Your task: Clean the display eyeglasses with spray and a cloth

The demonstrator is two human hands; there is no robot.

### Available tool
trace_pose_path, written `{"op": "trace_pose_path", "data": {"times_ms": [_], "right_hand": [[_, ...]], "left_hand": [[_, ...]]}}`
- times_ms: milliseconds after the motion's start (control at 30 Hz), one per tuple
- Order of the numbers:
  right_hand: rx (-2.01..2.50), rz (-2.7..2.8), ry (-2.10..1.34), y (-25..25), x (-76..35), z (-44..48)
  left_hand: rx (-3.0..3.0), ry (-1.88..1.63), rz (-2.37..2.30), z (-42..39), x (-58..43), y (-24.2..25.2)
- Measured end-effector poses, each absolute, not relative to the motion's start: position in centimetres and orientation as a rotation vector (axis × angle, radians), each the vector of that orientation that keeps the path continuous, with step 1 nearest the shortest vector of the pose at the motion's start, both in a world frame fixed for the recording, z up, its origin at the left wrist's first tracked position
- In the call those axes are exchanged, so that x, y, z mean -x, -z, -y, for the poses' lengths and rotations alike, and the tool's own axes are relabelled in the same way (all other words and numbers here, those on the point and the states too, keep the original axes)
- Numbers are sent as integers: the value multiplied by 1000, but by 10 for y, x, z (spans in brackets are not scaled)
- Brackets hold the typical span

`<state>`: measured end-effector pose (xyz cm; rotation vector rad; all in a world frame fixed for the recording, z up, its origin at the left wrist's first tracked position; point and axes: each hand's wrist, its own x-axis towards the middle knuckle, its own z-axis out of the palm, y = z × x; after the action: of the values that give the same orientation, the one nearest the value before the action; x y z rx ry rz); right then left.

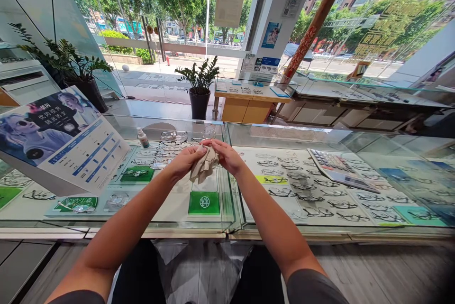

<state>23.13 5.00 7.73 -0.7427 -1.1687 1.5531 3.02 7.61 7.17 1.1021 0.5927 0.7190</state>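
A crumpled beige cloth (204,165) hangs between my two hands, above the glass display counter. My left hand (187,160) pinches its left side, thumb on top. My right hand (229,157) has its fingers closed on the upper right of the same cloth. Whether anything is wrapped inside the folds cannot be seen. Below the cloth, inside the counter, lies a green block with a white round logo (204,202). Rows of eyeglasses (172,145) lie under the glass to the left of my hands, near a small spray bottle (142,138).
A calculator (341,170) lies on the right counter, above more eyeglasses (318,212). A printed sign stand (67,135) occupies the left counter. Beyond are a potted plant (199,88), a wooden display table (245,105) and large windows onto the street.
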Motion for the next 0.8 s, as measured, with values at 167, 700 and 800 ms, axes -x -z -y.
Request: {"op": "trace_pose_path", "data": {"times_ms": [167, 700, 800], "right_hand": [[693, 1101, -1544, -76, -228, -51], [645, 1036, -1496, -70, -222, -52], [646, 1045, -1504, -71, -222, -51]], "left_hand": [[-1049, -744, -584, -69, -32, -79], [-1131, -800, -590, -63, -36, -79], [-1153, -758, -584, -62, -35, -79]]}}
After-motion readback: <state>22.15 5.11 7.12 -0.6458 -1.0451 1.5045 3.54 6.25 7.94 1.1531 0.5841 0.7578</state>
